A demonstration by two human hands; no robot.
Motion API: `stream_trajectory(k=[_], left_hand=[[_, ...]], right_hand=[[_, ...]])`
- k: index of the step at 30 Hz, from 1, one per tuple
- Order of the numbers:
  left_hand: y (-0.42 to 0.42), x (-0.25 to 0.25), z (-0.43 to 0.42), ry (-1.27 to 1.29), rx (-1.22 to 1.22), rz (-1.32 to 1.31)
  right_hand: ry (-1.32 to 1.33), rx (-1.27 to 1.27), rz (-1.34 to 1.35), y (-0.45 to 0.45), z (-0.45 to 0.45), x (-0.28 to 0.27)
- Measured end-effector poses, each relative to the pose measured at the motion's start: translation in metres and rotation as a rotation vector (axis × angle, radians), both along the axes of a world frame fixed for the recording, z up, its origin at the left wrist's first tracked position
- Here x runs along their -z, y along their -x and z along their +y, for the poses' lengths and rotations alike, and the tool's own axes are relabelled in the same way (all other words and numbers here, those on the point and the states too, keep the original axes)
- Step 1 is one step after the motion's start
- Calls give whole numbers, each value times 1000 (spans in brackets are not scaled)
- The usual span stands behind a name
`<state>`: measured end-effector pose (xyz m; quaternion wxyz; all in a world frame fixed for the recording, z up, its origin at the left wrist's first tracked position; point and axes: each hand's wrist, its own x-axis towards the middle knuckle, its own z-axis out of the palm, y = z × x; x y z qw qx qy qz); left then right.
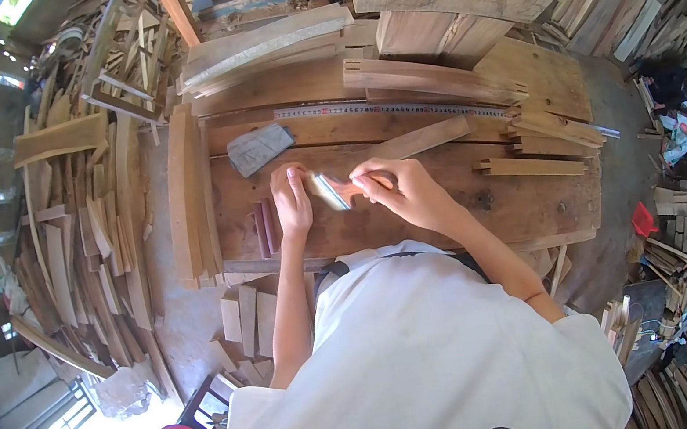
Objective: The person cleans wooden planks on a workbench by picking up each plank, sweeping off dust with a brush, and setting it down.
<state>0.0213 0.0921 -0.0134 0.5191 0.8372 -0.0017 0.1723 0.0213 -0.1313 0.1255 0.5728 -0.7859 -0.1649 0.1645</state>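
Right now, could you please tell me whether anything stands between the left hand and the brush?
Nothing visible stands between the left hand and the brush, which the right hand holds with its bristle end toward the left hand. Whether they touch is unclear. The grey block lies beyond the left hand, out of the way.

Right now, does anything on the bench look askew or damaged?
The short board beyond the right hand lies askew, slanting across the bench planks, while the ruler slopes oppositely. No clear damage shows.
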Motion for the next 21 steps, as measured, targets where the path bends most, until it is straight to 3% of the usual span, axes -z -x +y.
stream_trajectory(k=[8, 11, 13, 14, 15, 17, 21], left_hand=[[0, -1, 3, -46, 33, -9], [0, -1, 2, -43, 19, -13], [0, 0, 2, -46, 18, -12], [1, 0, 3, -46, 21, -10], [0, 0, 2, -44, 15, -8], [0, 0, 1, -40, 14, -5], [0, 3, 2, 2, 7, 11]], right_hand=[[-11, 200, -48, -6, -3, -12], [-59, 140, -306, -11, -18, -14], [-90, 169, -30, -9, -29, -33], [115, 165, -29, -11, -35, -38], [117, 168, -28, -14, -37, -33], [390, 132, -608, -22, -42, -11], [539, 54, -454, -30, -49, 44]])
